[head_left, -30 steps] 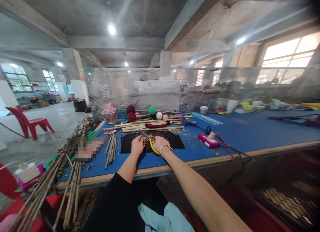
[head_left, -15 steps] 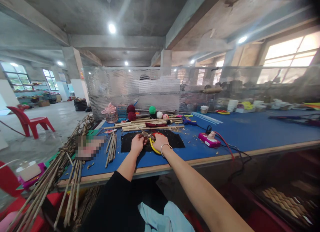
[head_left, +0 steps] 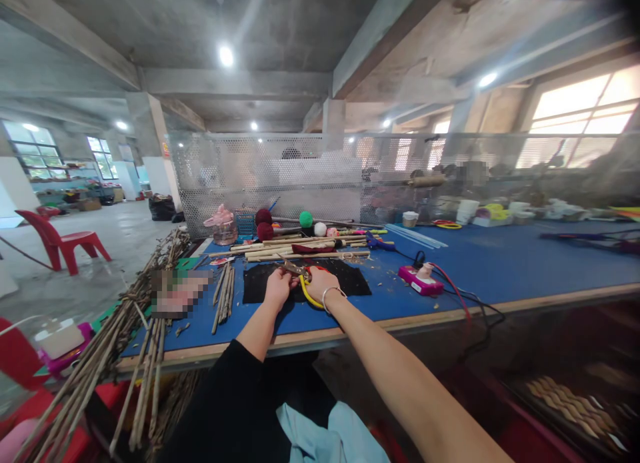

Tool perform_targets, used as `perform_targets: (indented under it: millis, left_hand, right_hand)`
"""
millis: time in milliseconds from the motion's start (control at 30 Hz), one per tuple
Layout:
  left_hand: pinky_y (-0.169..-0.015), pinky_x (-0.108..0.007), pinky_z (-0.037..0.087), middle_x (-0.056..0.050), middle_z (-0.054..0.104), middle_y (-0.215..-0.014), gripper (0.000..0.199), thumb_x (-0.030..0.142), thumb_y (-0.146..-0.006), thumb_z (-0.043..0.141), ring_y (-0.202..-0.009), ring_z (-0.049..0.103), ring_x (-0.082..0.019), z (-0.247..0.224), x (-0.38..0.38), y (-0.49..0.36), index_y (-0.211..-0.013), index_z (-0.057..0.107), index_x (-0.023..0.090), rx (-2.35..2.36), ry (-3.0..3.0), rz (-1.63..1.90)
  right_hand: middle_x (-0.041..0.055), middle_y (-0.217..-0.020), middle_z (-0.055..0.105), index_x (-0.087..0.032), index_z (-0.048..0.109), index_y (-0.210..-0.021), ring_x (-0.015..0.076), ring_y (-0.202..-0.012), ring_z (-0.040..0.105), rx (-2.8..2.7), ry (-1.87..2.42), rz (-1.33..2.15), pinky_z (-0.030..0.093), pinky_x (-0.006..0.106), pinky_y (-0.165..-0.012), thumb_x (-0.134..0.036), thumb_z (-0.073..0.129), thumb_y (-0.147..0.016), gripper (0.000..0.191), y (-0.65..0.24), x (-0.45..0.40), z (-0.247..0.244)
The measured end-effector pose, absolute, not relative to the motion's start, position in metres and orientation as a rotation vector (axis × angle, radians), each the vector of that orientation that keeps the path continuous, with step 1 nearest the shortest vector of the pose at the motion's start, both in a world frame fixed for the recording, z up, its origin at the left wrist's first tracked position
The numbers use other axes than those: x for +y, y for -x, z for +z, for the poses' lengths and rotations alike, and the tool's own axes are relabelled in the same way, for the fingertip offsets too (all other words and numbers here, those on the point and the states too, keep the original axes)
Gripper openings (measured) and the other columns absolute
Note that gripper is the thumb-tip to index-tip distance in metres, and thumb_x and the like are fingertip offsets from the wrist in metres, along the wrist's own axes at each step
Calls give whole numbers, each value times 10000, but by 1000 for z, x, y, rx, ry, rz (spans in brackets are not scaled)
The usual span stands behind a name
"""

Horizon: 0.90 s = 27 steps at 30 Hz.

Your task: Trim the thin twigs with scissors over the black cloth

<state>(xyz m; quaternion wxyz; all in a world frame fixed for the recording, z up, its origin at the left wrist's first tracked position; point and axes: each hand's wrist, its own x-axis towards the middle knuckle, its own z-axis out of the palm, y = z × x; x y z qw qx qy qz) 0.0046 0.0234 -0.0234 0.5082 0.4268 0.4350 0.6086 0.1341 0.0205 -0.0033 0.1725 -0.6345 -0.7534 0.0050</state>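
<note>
While the right hand (head_left: 323,286) grips yellow-handled cutters (head_left: 303,288) over the black mat (head_left: 356,282) on the blue worktop (head_left: 370,311), the left hand (head_left: 278,288) curls just beside the blades (head_left: 292,267); whether it grips anything, I cannot tell.

This is a craft workshop, and the long blue bench (head_left: 500,260) shows it: a yellow-handled cutting tool (head_left: 307,294) is in use over it, cut sticks (head_left: 224,295) and a power strip (head_left: 417,283) lie on it, and bundled branches (head_left: 111,336) cross its left end. Behind it stands a perforated metal screen (head_left: 225,163); above it run bare concrete beams (head_left: 230,81); far to its left are loaded shelves (head_left: 63,180).
</note>
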Motion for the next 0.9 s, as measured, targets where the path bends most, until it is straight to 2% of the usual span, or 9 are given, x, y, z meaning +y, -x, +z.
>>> perform_targets:
  millis: [167,367,633,900]
  left_hand:
    - [-560,-170,491,-52,675,-801,135,84,-779,453,-636,629,-94,-24,23,-6,-833,564,138,1076,-1050,1470]
    - [-615,-226,517,-65,667,-722,113,75,-783,461,-621,634,-116,-21,20,-9,-759,559,126,1075,-1018,1428]
    - [-677,-248,517,-57,666,-741,150,60,-789,434,-646,635,-113,-22,22,-9,-787,569,126,1012,-1018,1455]
    - [-546,-194,486,-31,610,-608,134,112,-787,456,-509,569,-79,-25,23,-7,-681,536,130,1095,-1045,1432]
  right_hand:
    - [82,-965,644,-200,555,-968,210,-875,604,-2127,1825,6,410,276,-700,-395,447,-785,289,-133,20,-4]
    - [131,-983,624,-140,534,-969,241,-926,580,-2100,1801,-140,397,311,-774,-386,500,-753,329,-131,19,-1]
    - [106,-912,648,-172,544,-989,220,-860,612,-2138,1846,3,423,283,-705,-363,462,-778,296,-130,19,0]
    - [129,-965,651,-178,602,-974,249,-884,617,-2119,1895,123,451,325,-722,-309,496,-753,278,-130,16,-1]
